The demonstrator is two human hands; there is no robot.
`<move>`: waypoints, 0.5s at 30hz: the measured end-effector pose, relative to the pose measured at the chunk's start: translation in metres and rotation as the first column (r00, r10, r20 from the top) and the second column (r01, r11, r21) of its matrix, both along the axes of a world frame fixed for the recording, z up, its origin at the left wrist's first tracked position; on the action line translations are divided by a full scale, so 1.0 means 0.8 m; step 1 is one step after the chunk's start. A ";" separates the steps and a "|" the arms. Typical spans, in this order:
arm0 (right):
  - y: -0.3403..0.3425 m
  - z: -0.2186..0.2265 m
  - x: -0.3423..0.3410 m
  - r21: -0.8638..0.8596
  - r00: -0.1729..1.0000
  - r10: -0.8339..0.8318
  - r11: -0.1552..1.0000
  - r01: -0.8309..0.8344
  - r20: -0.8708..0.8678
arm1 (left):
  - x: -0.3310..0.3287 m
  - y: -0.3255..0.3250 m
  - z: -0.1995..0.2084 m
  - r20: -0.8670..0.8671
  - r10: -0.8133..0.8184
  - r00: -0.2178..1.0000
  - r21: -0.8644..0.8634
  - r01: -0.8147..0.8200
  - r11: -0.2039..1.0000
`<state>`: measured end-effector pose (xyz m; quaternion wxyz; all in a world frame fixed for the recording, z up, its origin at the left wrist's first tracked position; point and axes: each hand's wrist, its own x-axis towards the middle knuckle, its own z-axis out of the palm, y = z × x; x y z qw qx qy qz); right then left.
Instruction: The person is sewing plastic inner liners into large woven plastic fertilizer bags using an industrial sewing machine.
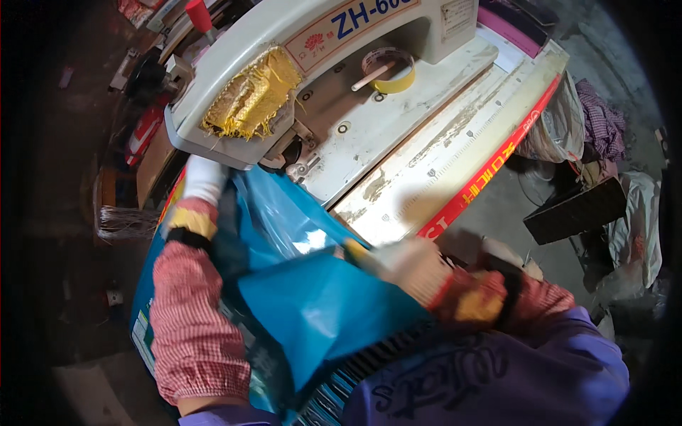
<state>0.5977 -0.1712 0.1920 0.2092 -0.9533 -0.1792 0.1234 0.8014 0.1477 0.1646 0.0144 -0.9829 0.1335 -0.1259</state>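
A glossy blue plastic sheet or bag [327,305] lies bunched from the front of a grey-white industrial sewing machine [234,78] down toward my lap. My left hand [204,182], in a white glove, is against the material's left side beside the machine head; its fingertips are hidden there. My right hand [405,264], gloved and smeared by motion, grips the material's upper edge near the front of the machine bed. Clear film or shine shows on the blue part [291,213] between the hands. The needle area is partly covered by the head.
A yellow tape roll [393,84] with a pale stick across it rests on the machine bed. Frayed yellow cloth [252,96] is fixed to the head. A dark box-like piece [577,211] and plastic bags [558,128] are at right. A wire bundle [128,221] lies left.
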 end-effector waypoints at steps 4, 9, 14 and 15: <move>0.068 -0.022 0.077 0.135 0.953 0.229 0.957 -0.258 0.198 | 0.061 0.089 0.065 0.074 -0.141 0.987 -0.352 0.158 0.922; 0.090 0.007 0.137 -0.065 0.940 0.339 0.938 -0.340 -0.030 | 0.002 -0.019 0.166 -0.092 0.184 0.979 0.279 -0.152 0.948; 0.087 -0.061 0.233 -0.002 0.342 0.894 0.358 -0.934 0.290 | -0.156 -0.190 0.225 -0.328 -0.019 0.944 0.529 0.201 0.825; 0.081 -0.090 0.247 0.422 0.470 0.867 0.368 -0.829 0.167 | -0.162 -0.228 0.224 -0.367 -0.150 0.918 0.516 0.335 0.788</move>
